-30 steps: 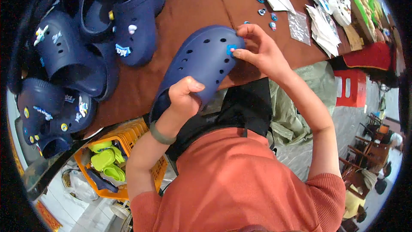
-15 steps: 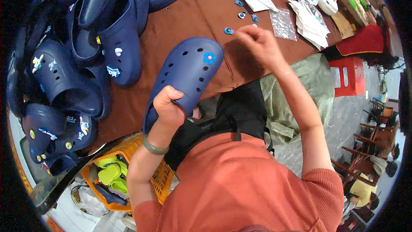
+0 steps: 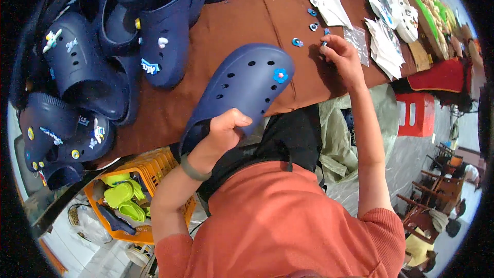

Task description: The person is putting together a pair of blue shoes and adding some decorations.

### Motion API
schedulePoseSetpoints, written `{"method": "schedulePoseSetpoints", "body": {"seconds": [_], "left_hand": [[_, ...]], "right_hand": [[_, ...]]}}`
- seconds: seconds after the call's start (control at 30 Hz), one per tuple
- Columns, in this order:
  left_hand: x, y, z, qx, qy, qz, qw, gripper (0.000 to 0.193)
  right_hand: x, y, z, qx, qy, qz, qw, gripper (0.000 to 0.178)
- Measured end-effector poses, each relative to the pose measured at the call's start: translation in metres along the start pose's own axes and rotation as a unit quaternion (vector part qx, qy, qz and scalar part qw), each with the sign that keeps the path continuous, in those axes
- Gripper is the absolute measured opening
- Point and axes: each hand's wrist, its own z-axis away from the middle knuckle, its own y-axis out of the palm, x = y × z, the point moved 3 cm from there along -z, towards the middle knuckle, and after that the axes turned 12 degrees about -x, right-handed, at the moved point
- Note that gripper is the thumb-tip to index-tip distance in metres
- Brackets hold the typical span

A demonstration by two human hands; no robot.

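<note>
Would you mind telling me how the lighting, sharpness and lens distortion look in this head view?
Head view: strong fisheye, a black rim rings the picture and the brown table edge curves; light is even and soft, without harsh glare; the navy clog in the left hand is sharp; the right hand casts a faint shadow; things near the rim look squeezed and less clear.

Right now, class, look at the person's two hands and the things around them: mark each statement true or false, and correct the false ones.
1. The left hand holds a navy clog. True.
2. That clog carries a blue flower charm. True.
3. The right hand rests inside the orange crate. False: it reaches among small charms on the brown table.
4. The crate holds red clogs. False: they are lime green.
</note>
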Motion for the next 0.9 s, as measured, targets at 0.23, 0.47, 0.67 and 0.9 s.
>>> {"method": "schedulePoseSetpoints", "body": {"seconds": [0.23,0.47,0.67,0.9], "left_hand": [[-0.006,0.002,0.003,0.176,0.027,0.055,0.983,0.008],[0.006,-0.001,-0.005,0.146,0.154,-0.064,0.975,0.012],[-0.002,0.007,0.002,0.221,0.123,0.020,0.967,0.014],[-0.010,0.013,0.007,0.142,0.117,-0.021,0.983,0.015]], "right_hand": [[0.065,0.038,0.037,0.044,-0.019,-0.070,0.996,0.025],[0.125,0.087,0.053,0.142,-0.326,0.123,0.926,0.021],[0.125,0.107,0.053,0.139,-0.462,0.206,0.851,0.025],[0.137,0.112,0.067,0.117,-0.568,0.355,0.733,0.040]]}}
